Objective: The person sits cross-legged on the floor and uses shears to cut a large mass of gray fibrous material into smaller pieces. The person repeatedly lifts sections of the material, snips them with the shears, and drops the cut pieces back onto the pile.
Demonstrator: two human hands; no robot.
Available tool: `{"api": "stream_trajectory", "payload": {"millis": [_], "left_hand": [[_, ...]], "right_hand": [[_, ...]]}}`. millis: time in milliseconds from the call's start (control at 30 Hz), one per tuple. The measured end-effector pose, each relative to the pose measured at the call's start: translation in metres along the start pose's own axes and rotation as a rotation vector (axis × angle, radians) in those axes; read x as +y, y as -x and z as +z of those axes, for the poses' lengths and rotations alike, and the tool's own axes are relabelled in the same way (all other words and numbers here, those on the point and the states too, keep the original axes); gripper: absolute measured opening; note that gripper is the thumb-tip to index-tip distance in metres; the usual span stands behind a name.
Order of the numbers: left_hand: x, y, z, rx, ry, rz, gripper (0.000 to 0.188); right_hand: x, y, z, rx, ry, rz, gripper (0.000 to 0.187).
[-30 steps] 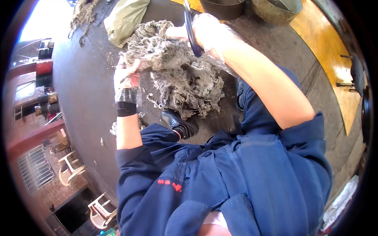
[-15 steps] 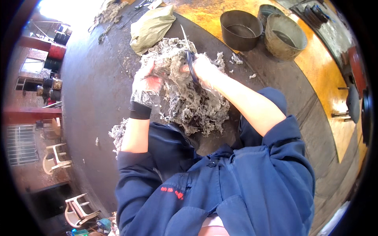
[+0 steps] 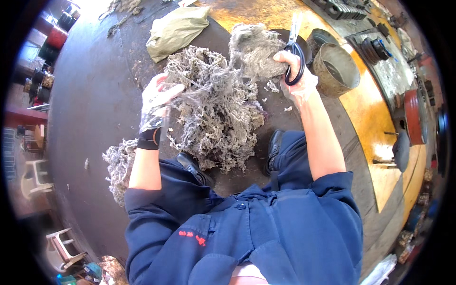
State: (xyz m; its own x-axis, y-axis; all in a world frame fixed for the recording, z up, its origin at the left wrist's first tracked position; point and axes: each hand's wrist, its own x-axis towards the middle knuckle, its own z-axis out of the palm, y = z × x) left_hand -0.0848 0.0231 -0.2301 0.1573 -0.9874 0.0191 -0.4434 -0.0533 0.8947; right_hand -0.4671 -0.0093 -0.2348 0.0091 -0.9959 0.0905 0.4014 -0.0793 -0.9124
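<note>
A large heap of grey, shredded fibre (image 3: 213,114) lies on the dark floor in front of my feet. My left hand (image 3: 159,97), in a clear plastic glove, is at the heap's left edge, thumb and fingers apart. My right hand (image 3: 301,80), also gloved, is raised to the right of the heap. It grips black-handled scissors (image 3: 299,59) with the blades pointing away from me. A matted clump of grey fibre (image 3: 258,50) is held in the same hand, by its right edge, and overlaps the heap's far right side.
A pale green sack (image 3: 178,32) lies beyond the heap. Metal buckets (image 3: 336,71) stand at the far right, one partly hidden behind the clump. A smaller fibre pile (image 3: 119,168) is beside my left forearm. White plastic chairs (image 3: 61,249) are at the left edge.
My hands have moved apart. The right has swung right with the scissors and a fibre clump, away from the heap; the left has shifted left and its fingers have spread.
</note>
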Motion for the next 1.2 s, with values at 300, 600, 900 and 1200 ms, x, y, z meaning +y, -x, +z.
{"api": "stream_trajectory", "payload": {"millis": [300, 600, 900, 1200], "left_hand": [[0.03, 0.021, 0.073, -0.344, 1.135, -0.168, 0.041], [-0.006, 0.007, 0.021, -0.17, 1.034, -0.019, 0.062], [0.006, 0.019, 0.033, -0.496, 1.429, 0.029, 0.058], [-0.004, 0.007, 0.021, -0.487, 1.286, 0.184, 0.071]], "right_hand": [[0.023, 0.033, 0.102, -0.295, 0.426, 0.202, 0.035], [0.003, 0.03, 0.095, 0.021, 0.137, 0.218, 0.04], [0.035, 0.03, 0.123, -0.239, 0.195, 0.315, 0.034], [0.018, 0.04, 0.115, -0.17, -0.117, 0.325, 0.042]]}}
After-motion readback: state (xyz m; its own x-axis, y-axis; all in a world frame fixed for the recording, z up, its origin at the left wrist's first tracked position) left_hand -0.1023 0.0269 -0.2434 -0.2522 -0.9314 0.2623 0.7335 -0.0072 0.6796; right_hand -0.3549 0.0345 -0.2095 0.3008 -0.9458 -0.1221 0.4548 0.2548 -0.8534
